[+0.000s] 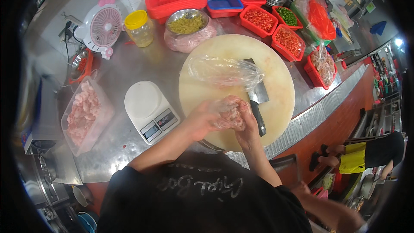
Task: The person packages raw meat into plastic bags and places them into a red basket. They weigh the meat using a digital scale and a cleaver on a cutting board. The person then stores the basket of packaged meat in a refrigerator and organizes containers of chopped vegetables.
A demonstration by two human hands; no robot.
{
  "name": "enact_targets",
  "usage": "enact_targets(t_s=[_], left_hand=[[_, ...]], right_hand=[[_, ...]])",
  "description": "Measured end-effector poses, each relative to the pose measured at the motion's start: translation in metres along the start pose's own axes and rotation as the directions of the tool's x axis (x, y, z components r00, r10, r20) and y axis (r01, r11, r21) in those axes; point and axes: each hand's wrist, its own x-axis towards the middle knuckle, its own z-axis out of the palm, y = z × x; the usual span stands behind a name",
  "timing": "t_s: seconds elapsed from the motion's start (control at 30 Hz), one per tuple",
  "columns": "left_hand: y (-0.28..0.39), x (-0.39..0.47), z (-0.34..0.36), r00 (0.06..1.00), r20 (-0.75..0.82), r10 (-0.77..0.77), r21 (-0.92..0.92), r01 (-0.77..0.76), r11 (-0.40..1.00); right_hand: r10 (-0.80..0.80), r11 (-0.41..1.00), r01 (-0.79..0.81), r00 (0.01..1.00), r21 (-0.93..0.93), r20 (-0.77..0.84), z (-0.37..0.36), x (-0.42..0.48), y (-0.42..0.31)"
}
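Between my left hand (203, 120) and my right hand (248, 131) is a clear plastic bag of raw meat (230, 113), gripped from both sides. It is above the near part of a round cutting board (278, 71). Behind my hands a crumpled clear plastic bag (223, 71) lies on the board, partly over the blade of a cleaver (258, 94). The cleaver's black handle points towards me, just right of my right hand. To the left of the board stands a white digital kitchen scale (144, 100) with a bare platform.
A plastic tub of pale raw meat (85, 113) sits far left. Behind are a fan (106, 27), a yellow-lidded jar (139, 29), a steel bowl of chopped greenish food (187, 24) and red baskets of chopped chillies (258, 19). A bare arm (326, 205) and another person (365, 157) are at right.
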Motion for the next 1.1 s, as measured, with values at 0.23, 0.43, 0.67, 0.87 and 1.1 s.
enact_targets(t_s=[0.23, 0.43, 0.67, 0.87, 1.1], left_hand=[[-0.018, 0.018, 0.012, 0.994, -0.018, 0.109, 0.098, -0.107, 0.989], [0.027, -0.002, 0.031, 0.868, 0.347, 0.355, 0.908, -0.405, 0.103], [0.093, 0.03, 0.027, 0.868, 0.197, 0.455, 0.817, 0.111, -0.566], [0.048, 0.107, -0.076, 0.888, 0.198, 0.416, 0.754, -0.409, 0.514], [0.046, 0.043, -0.028, 0.854, 0.366, 0.369, 0.819, -0.484, 0.308]], right_hand=[[-0.089, 0.964, 0.069, 0.994, 0.257, 0.069, 0.007, -0.003, -0.01], [-0.035, 0.877, 0.047, 0.999, 0.479, -0.035, -0.026, -0.004, -0.018], [-0.075, 0.902, 0.001, 0.985, 0.431, 0.155, -0.007, 0.007, -0.081], [0.143, 0.957, -0.197, 0.958, 0.21, 0.247, 0.037, 0.047, -0.075], [0.36, 0.903, -0.341, 0.932, -0.26, 0.031, 0.002, 0.076, -0.067]])
